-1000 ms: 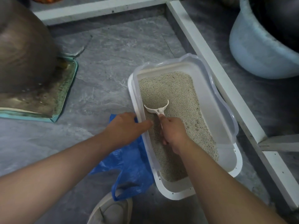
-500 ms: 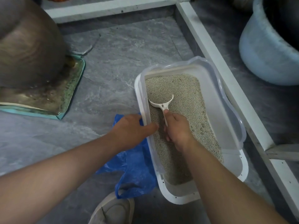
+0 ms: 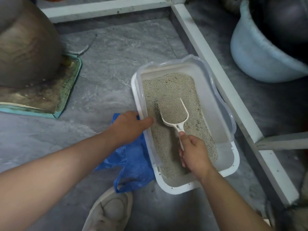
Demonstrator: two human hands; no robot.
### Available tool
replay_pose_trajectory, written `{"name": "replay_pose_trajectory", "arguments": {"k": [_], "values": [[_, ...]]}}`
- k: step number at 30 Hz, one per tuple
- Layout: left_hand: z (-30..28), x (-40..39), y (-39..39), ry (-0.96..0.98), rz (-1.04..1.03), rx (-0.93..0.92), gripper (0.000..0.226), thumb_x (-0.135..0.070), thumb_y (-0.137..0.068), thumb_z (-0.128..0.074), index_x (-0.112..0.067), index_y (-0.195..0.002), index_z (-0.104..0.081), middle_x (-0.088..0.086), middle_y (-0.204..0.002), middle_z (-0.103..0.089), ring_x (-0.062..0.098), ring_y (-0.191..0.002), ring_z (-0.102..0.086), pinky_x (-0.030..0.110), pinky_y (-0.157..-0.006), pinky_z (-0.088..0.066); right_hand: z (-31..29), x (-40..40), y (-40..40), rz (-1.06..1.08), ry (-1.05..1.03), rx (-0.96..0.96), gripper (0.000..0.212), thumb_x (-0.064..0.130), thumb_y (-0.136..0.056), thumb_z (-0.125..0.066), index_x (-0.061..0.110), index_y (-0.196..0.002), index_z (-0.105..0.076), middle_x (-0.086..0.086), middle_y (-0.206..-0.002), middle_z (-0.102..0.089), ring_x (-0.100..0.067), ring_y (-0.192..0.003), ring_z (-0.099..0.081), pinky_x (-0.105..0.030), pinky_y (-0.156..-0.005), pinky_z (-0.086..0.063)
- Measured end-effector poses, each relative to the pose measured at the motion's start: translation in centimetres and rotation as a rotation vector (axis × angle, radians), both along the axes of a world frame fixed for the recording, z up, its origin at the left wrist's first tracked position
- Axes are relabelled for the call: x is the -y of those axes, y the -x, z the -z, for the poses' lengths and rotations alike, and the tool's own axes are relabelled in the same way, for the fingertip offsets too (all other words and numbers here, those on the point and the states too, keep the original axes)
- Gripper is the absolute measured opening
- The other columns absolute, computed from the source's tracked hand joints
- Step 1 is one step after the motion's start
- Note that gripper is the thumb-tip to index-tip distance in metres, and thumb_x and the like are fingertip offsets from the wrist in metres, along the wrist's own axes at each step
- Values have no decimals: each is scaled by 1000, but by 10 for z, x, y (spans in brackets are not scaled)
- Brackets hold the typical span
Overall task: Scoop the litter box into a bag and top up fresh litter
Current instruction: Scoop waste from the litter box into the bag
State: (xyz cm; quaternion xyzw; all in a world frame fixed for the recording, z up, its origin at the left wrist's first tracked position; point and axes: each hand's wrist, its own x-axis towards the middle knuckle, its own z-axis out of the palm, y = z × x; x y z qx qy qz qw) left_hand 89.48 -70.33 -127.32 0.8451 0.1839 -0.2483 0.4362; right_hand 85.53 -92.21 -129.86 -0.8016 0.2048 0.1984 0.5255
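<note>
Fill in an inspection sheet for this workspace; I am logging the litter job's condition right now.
Surface: grey stone-look floor, bare patches visible.
Job's things: white litter box holding litter; scoop loaded with litter, above the bed; blue bag crumpled on the floor left of the box.
Clutter: shoe; brown pot on a teal tray.
Hands: left hand grips the box's left rim; right hand holds the scoop handle.
Cables: nothing seen.
Surroundings: white frame; pale blue tub.
</note>
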Motion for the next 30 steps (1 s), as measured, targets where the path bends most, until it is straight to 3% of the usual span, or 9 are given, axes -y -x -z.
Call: {"name": "replay_pose_trajectory", "arguments": {"k": [4,7,11,15,20,23,26,30], "values": [[2,1,3,36,-33,-4,44,-62,-84,-61,-22,-99,-71,4,-95,-73,16,-81,-68,34,-77,-56,-1,10,20,86,-42,0,49,44,-101,-50,12,-65,-49,-9,-50,-50,-20,-35,-42,-25,-38,-34],[1,3,7,37,-45,6,49,-62,-86,-61,-16,-94,-72,11,-92,-72,21,-81,-68,32,-71,-52,-2,10,28,133,-80,-5,46,42,-101,-51,12,-66,-49,-9,-50,-48,-19,-35,-40,-23,-37,-32],[2,5,8,15,-65,5,53,-67,-83,-61,-15,-87,-70,7,-84,-69,22,-80,-65,33,-71,-50,1,7,35,147,-92,-6,46,41,-101,-52,15,-63,-49,-8,-50,-48,-18,-36,-40,-22,-36,-31],[3,4,10,62,-81,4,69,-82,-70,-60,-18,-94,-72,2,-95,-70,19,-91,-65,38,-87,-53,0,5,38,166,-94,5,45,39,-102,-52,15,-64,-49,-7,-49,-49,-18,-35,-40,-21,-37,-31],[8,8,18,166,-110,54,66,-71,-79,-62,-12,-109,-72,10,-107,-73,15,-85,-61,29,-72,-45,2,-1,44,141,-87,-2,46,42,-101,-52,16,-64,-47,-8,-51,-51,-18,-37,-42,-23,-39,-33],[7,11,17,145,-117,91,54,-63,-85,-60,-12,-98,-72,11,-102,-72,16,-79,-61,27,-68,-44,3,-10,50,123,-90,-15,45,44,-101,-52,15,-66,-50,-8,-53,-52,-18,-39,-43,-23,-39,-34],[8,12,16,162,-97,99,68,-72,-76,-56,-10,-102,-71,15,-106,-72,16,-80,-61,30,-72,-44,1,-15,52,134,-112,-19,45,43,-101,-51,13,-68,-52,-8,-52,-51,-17,-39,-43,-24,-38,-34],[5,13,11,224,-71,90,57,-66,-81,-60,-17,-107,-73,1,-101,-71,14,-89,-65,21,-72,-44,-4,-12,47,226,-171,-28,41,40,-102,-51,10,-74,-54,-10,-55,-48,-17,-40,-40,-24,-38,-31]]}}
